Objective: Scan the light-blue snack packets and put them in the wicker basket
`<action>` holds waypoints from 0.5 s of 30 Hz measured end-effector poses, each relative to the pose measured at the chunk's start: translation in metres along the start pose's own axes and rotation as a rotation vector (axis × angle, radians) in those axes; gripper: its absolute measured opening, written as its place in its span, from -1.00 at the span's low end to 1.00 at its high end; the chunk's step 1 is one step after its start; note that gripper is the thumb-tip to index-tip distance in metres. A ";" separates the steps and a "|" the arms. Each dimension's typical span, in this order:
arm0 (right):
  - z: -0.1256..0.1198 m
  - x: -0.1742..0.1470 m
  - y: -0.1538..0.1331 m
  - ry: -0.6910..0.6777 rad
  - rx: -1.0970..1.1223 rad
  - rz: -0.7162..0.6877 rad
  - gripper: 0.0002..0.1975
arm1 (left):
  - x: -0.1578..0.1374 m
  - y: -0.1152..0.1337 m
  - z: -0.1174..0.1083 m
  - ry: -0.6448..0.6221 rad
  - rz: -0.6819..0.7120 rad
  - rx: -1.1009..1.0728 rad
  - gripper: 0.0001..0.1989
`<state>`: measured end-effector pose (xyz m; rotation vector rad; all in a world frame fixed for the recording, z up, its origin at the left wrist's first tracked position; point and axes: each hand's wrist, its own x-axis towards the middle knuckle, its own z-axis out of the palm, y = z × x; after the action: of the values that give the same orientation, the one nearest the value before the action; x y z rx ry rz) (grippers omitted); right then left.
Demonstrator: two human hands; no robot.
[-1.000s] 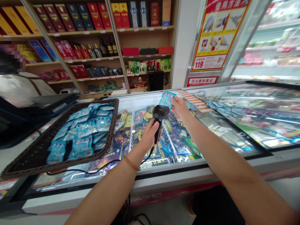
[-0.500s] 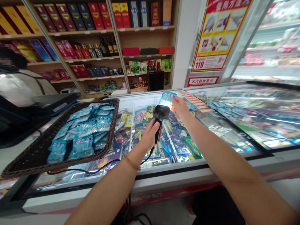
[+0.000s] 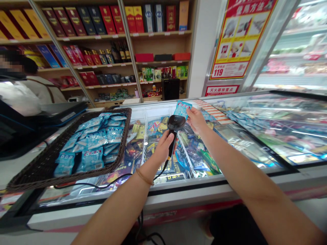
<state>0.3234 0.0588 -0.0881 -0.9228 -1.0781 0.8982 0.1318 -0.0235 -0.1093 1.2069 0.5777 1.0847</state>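
My left hand point(image 3: 164, 147) is closed round the handle of a black barcode scanner point(image 3: 176, 121), whose cable trails down and to the left. Its head faces away from me, towards a small blue packet point(image 3: 182, 108). Pinched at its right edge, that packet is in my right hand point(image 3: 196, 119), just beyond the scanner over the freezer. The scanner head hides the packet's lower part. To the left, many similar blue packets point(image 3: 95, 137) lie heaped in a dark brown woven basket point(image 3: 122, 149).
Under my hands a glass-topped chest freezer point(image 3: 204, 185) holds bagged goods in wire baskets. More blue packets point(image 3: 244, 120) lie on the right-hand glass. A person point(image 3: 41, 88) is at the far left near a black machine point(image 3: 60, 110). Shelves of boxes point(image 3: 112, 35) line the back.
A bright patch of light on the packet in my right hand has gone. Both hands stay nearly where they were; the view has shifted slightly.
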 end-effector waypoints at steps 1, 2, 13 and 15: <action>-0.001 0.001 0.000 0.005 -0.008 -0.003 -0.48 | 0.001 0.000 -0.001 -0.002 0.005 0.003 -0.45; -0.002 0.001 -0.001 0.013 -0.012 -0.006 -0.48 | 0.001 0.001 -0.002 -0.007 0.013 0.007 -0.45; -0.036 0.016 0.003 0.123 -0.020 -0.034 -0.52 | -0.015 0.015 0.005 -0.133 0.044 0.046 -0.56; -0.037 0.017 0.002 0.116 -0.003 -0.036 -0.53 | -0.016 0.015 0.006 -0.150 0.033 0.052 -0.56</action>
<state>0.3623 0.0690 -0.0924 -0.9441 -0.9940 0.8042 0.1246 -0.0407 -0.0959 1.3347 0.4736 1.0021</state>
